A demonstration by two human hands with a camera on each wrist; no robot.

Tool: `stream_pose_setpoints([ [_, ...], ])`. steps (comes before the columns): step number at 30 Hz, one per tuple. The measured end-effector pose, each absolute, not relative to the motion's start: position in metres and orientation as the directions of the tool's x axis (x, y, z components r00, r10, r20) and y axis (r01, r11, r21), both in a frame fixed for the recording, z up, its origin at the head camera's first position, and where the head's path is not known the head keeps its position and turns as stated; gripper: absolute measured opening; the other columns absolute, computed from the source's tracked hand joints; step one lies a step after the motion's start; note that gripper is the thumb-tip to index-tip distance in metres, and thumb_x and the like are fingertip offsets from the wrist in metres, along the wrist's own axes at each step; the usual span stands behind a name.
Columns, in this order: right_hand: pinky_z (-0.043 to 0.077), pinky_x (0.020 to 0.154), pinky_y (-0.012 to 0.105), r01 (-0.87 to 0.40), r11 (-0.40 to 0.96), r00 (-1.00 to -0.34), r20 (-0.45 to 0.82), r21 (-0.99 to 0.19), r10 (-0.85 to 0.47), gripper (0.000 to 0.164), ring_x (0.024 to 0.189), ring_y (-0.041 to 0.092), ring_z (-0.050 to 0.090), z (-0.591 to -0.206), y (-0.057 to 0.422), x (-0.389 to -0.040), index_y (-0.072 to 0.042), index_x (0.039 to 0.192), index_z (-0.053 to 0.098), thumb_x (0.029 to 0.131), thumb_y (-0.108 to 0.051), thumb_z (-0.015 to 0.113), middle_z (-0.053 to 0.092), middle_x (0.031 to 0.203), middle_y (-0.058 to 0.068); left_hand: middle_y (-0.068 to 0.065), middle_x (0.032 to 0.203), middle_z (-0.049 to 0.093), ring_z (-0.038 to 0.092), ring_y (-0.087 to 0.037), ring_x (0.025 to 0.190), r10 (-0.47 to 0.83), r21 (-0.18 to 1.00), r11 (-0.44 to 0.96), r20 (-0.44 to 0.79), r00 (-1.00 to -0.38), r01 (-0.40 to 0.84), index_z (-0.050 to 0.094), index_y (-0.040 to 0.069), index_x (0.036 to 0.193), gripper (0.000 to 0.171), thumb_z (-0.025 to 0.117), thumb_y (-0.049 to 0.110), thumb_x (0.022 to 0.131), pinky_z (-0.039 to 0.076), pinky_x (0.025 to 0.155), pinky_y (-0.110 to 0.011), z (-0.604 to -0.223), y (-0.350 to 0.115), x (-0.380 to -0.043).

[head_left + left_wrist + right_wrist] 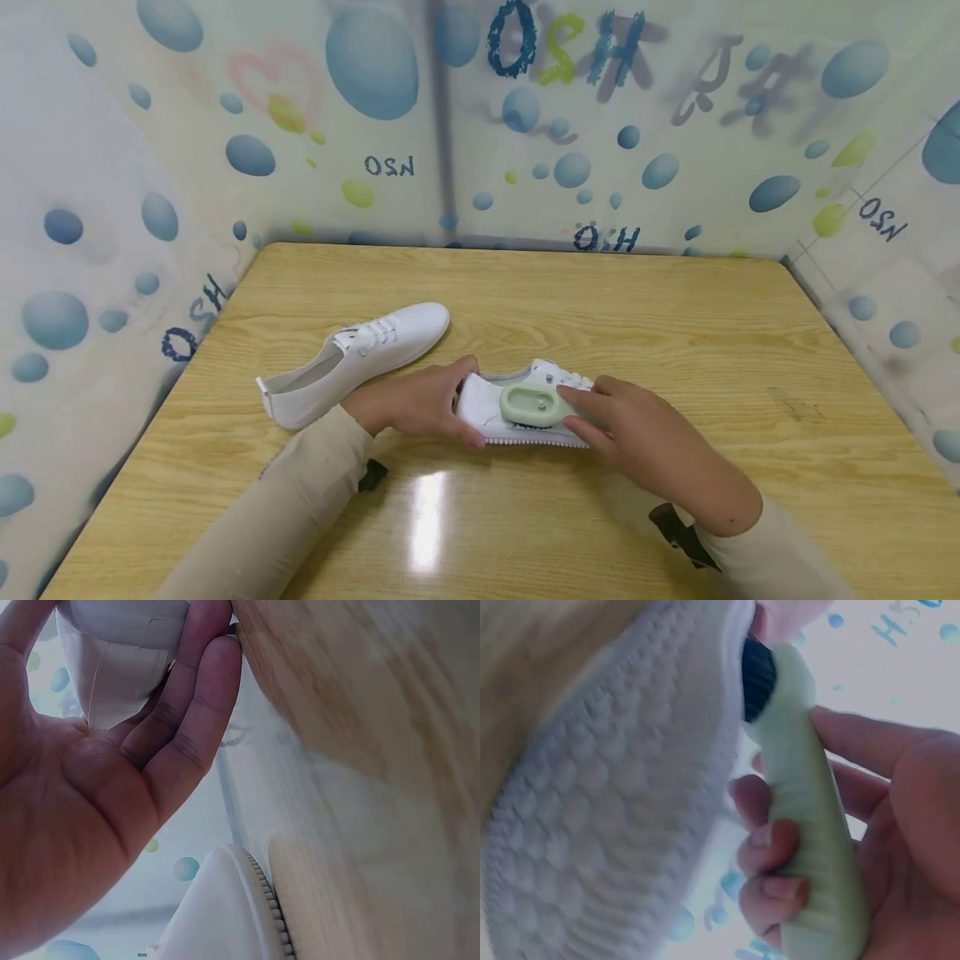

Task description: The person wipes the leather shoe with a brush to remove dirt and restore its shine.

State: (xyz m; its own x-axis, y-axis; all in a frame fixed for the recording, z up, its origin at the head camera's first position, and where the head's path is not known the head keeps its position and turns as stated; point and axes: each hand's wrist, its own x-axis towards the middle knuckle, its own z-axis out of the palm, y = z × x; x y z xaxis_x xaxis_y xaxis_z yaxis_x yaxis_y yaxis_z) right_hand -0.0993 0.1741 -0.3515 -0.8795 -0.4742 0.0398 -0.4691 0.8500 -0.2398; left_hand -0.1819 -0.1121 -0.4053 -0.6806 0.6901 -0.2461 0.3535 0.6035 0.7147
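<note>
A white lace-up shoe (480, 404) lies tilted on the table, its side turned up and its bumpy sole facing the near edge. My left hand (427, 402) grips it round the heel; the left wrist view shows the heel (120, 667) between thumb and fingers. In my right hand (637, 425) is a pale green brush (528, 404), its handle wrapped by the fingers. Dark bristles (759, 679) meet the shoe's side just above the sole (607, 802). The right hand partly covers the toe end in the head view.
A second white shoe (397, 337) stands upright behind the left forearm, toe pointing to the back right. The wooden table (600, 308) is bordered at the back and sides by curtains (300, 200) printed with blue dots. Dark straps hang below both sleeves.
</note>
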Motion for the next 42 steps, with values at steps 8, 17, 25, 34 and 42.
stream_pose_setpoints([
  [8, 0.039, 0.058, 0.022, -0.469, 0.838, -0.880, 0.066, -0.279, -0.471, 0.038, 0.066, 0.006, 0.044, -0.352, 0.177, -0.101, -0.022, 0.129, 0.069, 0.093, -0.031, 0.072, 0.060, 0.086, -0.002, 0.001, 0.096, 0.061, 0.055, -0.011, 0.082, 0.686, 0.704, 0.614, -0.253, -0.682, 0.357, 0.045, 0.017, 0.111, 0.064, 0.088, 0.044, 0.073, 0.047, 0.072, -0.029, -0.405, -0.112, -0.182],
  [17, 0.048, 0.064, 0.026, -0.543, 0.801, -0.838, 0.228, -0.251, -0.496, 0.040, 0.073, 0.009, 0.052, -0.374, 0.158, -0.102, -0.019, 0.129, 0.069, 0.091, -0.031, 0.074, 0.064, 0.092, 0.003, 0.003, 0.094, 0.063, 0.058, -0.009, 0.081, 0.696, 0.720, 0.599, -0.252, -0.672, 0.350, 0.045, 0.017, 0.111, 0.063, 0.088, 0.044, 0.073, 0.049, 0.071, -0.028, -0.405, -0.112, -0.182],
  [25, 0.046, 0.064, 0.027, -0.507, 0.833, -0.861, 0.091, -0.222, -0.500, 0.044, 0.072, 0.009, 0.050, -0.361, 0.170, -0.102, -0.020, 0.136, 0.063, 0.095, -0.033, 0.069, 0.064, 0.094, 0.004, 0.001, 0.095, 0.061, 0.056, -0.011, 0.081, 0.691, 0.724, 0.600, -0.253, -0.677, 0.341, 0.045, 0.016, 0.110, 0.063, 0.088, 0.043, 0.073, 0.048, 0.070, -0.029, -0.405, -0.112, -0.182],
  [34, 0.037, 0.056, 0.022, -0.449, 0.852, -0.884, -0.004, -0.269, -0.467, 0.041, 0.065, 0.006, 0.043, -0.344, 0.191, -0.101, -0.022, 0.134, 0.065, 0.094, -0.034, 0.070, 0.059, 0.086, -0.005, 0.000, 0.095, 0.060, 0.054, -0.012, 0.082, 0.681, 0.689, 0.628, -0.262, -0.684, 0.361, 0.045, 0.017, 0.110, 0.065, 0.088, 0.047, 0.072, 0.046, 0.072, -0.030, -0.405, -0.111, -0.183],
  [42, 0.043, 0.060, 0.025, -0.524, 0.820, -0.852, 0.139, -0.229, -0.505, 0.041, 0.069, 0.009, 0.048, -0.360, 0.172, -0.102, -0.024, 0.129, 0.069, 0.089, -0.032, 0.076, 0.064, 0.090, 0.003, 0.000, 0.096, 0.061, 0.055, -0.013, 0.083, 0.684, 0.698, 0.622, -0.262, -0.681, 0.356, 0.045, 0.017, 0.112, 0.066, 0.088, 0.047, 0.072, 0.047, 0.073, -0.031, -0.405, -0.112, -0.183],
])
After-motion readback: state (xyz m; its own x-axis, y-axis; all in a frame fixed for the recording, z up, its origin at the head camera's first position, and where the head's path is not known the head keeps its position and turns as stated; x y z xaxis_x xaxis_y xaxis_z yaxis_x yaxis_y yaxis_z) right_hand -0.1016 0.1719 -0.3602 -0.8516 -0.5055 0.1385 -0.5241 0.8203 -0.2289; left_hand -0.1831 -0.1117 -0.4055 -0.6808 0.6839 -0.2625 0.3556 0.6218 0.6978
